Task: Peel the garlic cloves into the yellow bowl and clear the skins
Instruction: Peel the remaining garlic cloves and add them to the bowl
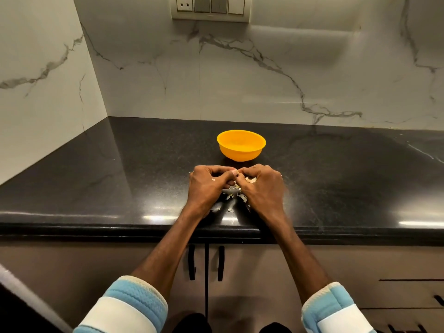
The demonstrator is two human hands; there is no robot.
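Head view | left hand [209, 186] and right hand [262, 186] curled, fingertips pinching a small pale garlic piece [237, 176] | papery skins [234, 195] beneath on glossy black counter [120, 188] | round yellow bowl [240, 152] just behind.

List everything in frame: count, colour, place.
yellow bowl: 1, yellow-orange, on the counter just beyond the hands
garlic skins: scattered bits, pale, on the counter between and under the hands
garlic clove: 1 partly seen, pale, under the right hand's curled fingers
countertop: 1, black speckled, runs into the wall corner
wall: white marble, grey veins, behind and to the left
switch panel: 1, beige, top centre of the wall
cabinet handles: 2, black, below the counter edge
sleeves: 2, blue and white, bottom corners
hands: 2, left hand and right hand, fingers curled, fingertips meeting over the skins
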